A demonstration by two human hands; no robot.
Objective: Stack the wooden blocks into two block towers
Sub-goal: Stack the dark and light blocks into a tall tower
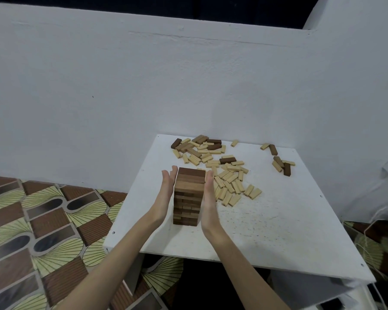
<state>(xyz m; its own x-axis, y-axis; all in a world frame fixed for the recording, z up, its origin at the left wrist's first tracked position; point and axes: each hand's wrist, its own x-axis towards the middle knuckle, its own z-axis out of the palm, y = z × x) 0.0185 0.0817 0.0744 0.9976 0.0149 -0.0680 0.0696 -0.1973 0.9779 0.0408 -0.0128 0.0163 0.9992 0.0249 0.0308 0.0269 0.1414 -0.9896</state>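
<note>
Dark-brown block tower [189,195] upright near table centre-left, long axis vertical, top layer's blocks running left-right across view. Left hand [166,191] flat, fingers straight, alongside tower's left face (touching or just off: can't tell). Right hand [207,198] flat too, fingers straight, pressed vs. right face. Loose pale blocks [230,186] scattered flat just right of tower, pointing every which way; mixed pale/dark heap [199,149] by far edge; small cluster [280,162] well apart at far right, one dark block upright there. White table [267,231], speckled top, screw heads at edges. Pale painted wall [121,97] behind; patterned brown-and-yellow floor [31,231] at left.
</note>
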